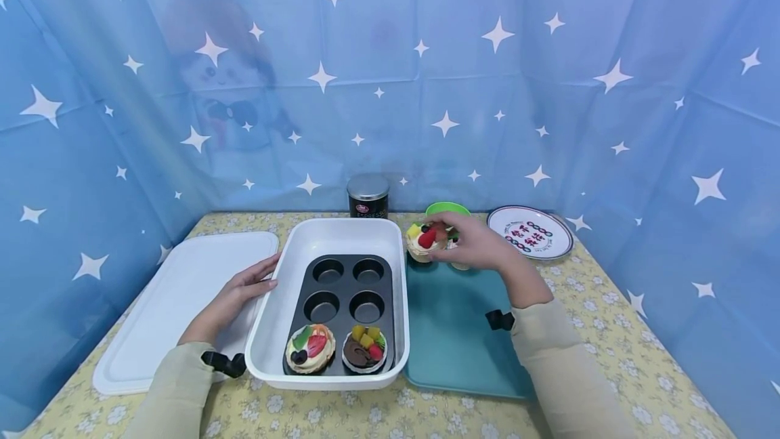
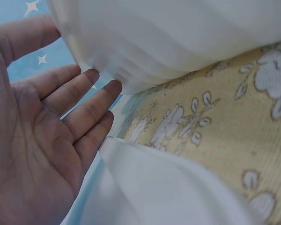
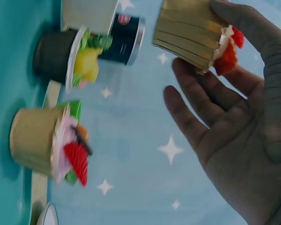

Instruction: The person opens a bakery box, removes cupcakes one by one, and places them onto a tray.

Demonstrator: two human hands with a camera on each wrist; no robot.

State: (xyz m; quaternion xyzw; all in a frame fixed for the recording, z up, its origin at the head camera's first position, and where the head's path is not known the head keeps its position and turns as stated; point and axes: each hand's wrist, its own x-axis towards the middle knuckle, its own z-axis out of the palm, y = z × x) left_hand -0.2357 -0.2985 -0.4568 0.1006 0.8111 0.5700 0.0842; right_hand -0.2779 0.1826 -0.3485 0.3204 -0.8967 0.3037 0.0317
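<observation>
Head view: the right hand grips a toy cupcake with cream and a strawberry on top, held just above the far edge of the teal plastic tray; the left hand rests with straight fingers against the left wall of the white rectangular baking dish. Inside the dish lies a black six-cup muffin pan; its two near cups hold a fruit-topped cream cupcake and a chocolate cupcake, the other four are vacant. A flat white lid lies on the floral tabletop left of the dish. To seat the held cupcake well, keep it upright, centre it over a vacant cup and brace the dish. A black can reads "ESPRESSO"; the round white plate carries print too small to read. Left wrist view: fingers are extended, tips touching the dish wall. Right wrist view: thumb and fingers pinch the tan paper case; two more cupcakes stand on the tray.
</observation>
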